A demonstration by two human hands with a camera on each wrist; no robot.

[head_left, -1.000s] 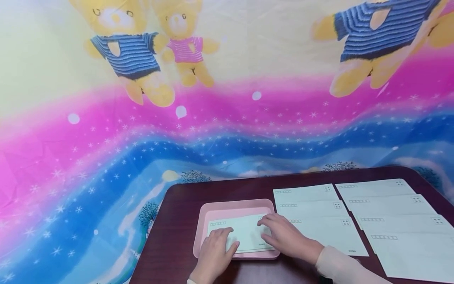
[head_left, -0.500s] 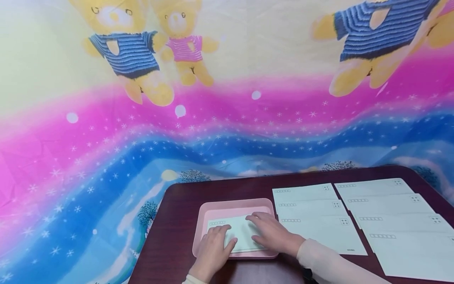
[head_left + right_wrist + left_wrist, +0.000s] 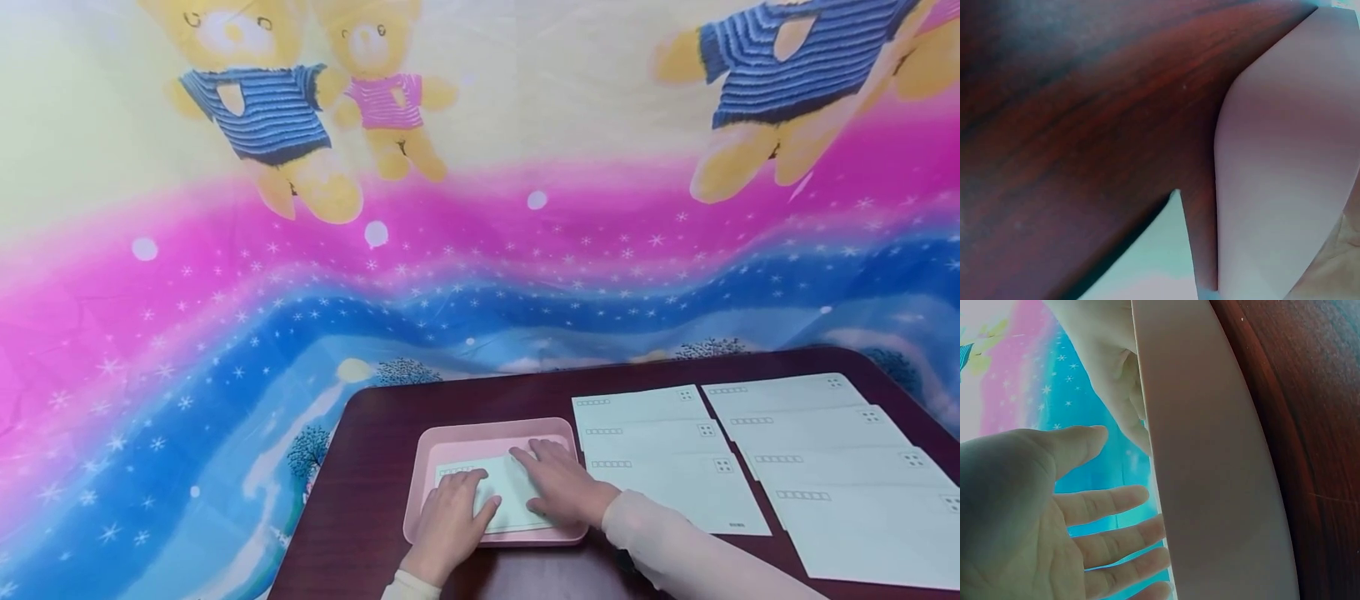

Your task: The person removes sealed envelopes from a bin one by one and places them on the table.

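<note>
A pale green envelope (image 3: 506, 492) with a row of small printed boxes lies flat in the shallow pink tray (image 3: 431, 442). My left hand (image 3: 452, 517) is over its left end, fingers extended and thumb apart. Over the right end is my right hand (image 3: 558, 482), its spread fingers covering that part of the envelope. In the left wrist view, the left hand (image 3: 1054, 519) shows its palm and nearly straight fingers behind the tray wall (image 3: 1204, 456). The right wrist view shows mostly the tray's outer wall (image 3: 1285, 150); only a strip of the right hand (image 3: 1332, 269) appears.
Right of the tray, overlapping envelopes (image 3: 678, 492) form one column, with a second column of envelopes (image 3: 870, 533) beyond. They lie on a dark reddish-brown table (image 3: 375, 467). A colourful cloth with printed bears (image 3: 487, 250) hangs behind the table.
My right hand has moved left, farther over the envelope, and now hides its right end. My left hand stays nearly in place. The view has shifted slightly.
</note>
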